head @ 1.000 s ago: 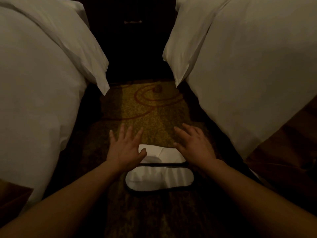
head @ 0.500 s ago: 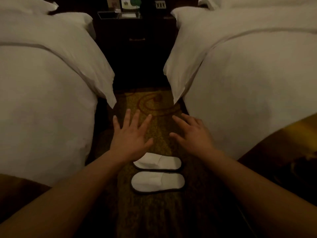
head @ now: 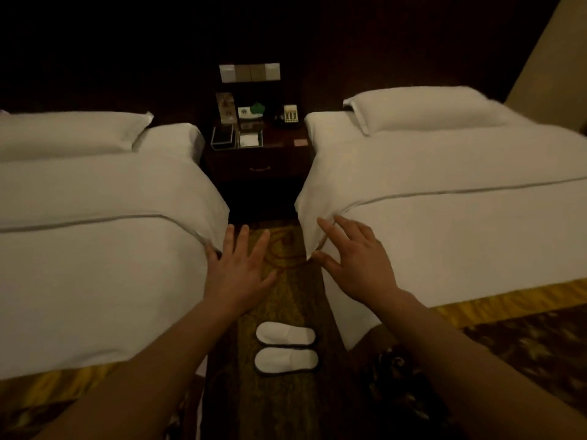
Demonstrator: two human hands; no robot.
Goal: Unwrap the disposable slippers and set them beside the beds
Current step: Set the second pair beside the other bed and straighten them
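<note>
- White slippers, two of them, lie side by side on the patterned carpet (head: 295,281) in the aisle between the two beds: the far slipper (head: 286,333) and the near slipper (head: 286,361), each with a dark trim around the sole.
- Both slippers lie crosswise to the aisle, rounded toes toward the left bed (head: 95,249), close to one another; I cannot tell whether their edges touch.
- My left hand (head: 236,274) is held out above the carpet, palm down, fingers spread wide and holding nothing; its outer edge overlaps the hanging corner of the left bed's cover.
- My right hand (head: 357,258) is likewise open, fingers splayed and empty, in front of the folded corner of the right bed (head: 460,233).
- The slippers sit well below both hands in the view, nearer to me than the fingers, between my two forearms and apart from both.
- Neither hand touches a slipper.
- At the head of the aisle stands a dark nightstand (head: 257,168) with small cards and boxes on its top, too dim to read.
- Each bed carries a white pillow, the left pillow (head: 70,134) and the right pillow (head: 422,109).
- A yellow-gold bed runner (head: 514,300) crosses the foot of the right bed.
</note>
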